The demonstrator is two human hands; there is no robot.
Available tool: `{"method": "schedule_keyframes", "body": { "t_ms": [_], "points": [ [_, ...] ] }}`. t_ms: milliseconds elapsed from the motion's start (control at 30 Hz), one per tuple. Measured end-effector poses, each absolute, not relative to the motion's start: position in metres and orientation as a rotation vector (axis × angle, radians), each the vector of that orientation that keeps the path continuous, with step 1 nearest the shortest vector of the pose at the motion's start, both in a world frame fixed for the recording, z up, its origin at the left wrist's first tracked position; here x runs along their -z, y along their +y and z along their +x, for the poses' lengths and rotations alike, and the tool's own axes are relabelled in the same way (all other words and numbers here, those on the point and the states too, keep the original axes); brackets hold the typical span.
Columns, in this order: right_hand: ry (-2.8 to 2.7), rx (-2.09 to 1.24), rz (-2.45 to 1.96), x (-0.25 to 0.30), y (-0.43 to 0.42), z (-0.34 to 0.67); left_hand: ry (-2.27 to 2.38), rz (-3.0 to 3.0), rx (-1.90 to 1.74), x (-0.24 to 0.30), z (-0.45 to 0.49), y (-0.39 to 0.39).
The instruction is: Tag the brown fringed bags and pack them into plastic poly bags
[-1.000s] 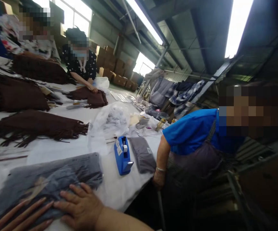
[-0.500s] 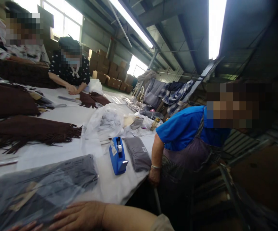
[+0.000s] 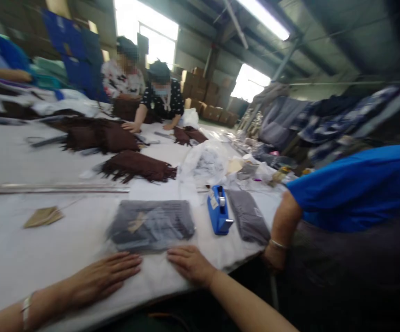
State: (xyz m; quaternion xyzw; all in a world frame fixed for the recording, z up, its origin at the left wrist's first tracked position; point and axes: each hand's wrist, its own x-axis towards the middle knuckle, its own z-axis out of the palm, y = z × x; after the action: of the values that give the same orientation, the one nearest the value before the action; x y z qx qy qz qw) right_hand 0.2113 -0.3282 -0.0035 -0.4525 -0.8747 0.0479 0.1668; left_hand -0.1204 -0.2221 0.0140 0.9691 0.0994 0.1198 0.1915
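The left hand [image 3: 104, 276] and right hand [image 3: 193, 265] lie flat on a white worktop [image 3: 20, 240], fingers [image 3: 185, 256] slightly apart and clamped on nothing. Their fingertips sit at the near edge of a folded grey garment in a clear plastic bag [image 3: 150, 225]. To its right stands a blue tape dispenser [image 3: 219, 211], beside a second grey package [image 3: 247, 216].

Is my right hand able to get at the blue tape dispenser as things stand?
Probably yes: your right hand lies near the blue tape dispenser, with only white table covering between.
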Motion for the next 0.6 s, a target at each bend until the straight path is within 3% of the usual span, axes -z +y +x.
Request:
{"method": "schedule_keyframes", "body": {
  "t_ms": [100, 233, 333, 467, 600],
  "points": [
    [-2.501, -0.247, -1.262, 0.003, -0.336, 0.235, 0.326, 2.566, -0.010, -0.032, -0.153, -0.231],
    [-2.601, -0.333, -1.270, -0.001, -0.340, 0.274, 0.413, 2.431, 0.021, -0.047, -0.180, -0.231],
    [-2.630, -0.671, -1.312, -0.013, -0.343, 0.284, 0.433, 2.396, 0.028, -0.046, -0.188, -0.232],
    [-2.542, -1.073, -1.435, -0.027, -0.345, 0.280, 0.541, 2.310, -0.263, -0.026, -0.180, -0.234],
    [-2.351, -1.155, -1.587, -0.022, -0.349, 0.277, 1.002, 1.956, -0.640, 0.000, -0.162, -0.241]
  ]
}}
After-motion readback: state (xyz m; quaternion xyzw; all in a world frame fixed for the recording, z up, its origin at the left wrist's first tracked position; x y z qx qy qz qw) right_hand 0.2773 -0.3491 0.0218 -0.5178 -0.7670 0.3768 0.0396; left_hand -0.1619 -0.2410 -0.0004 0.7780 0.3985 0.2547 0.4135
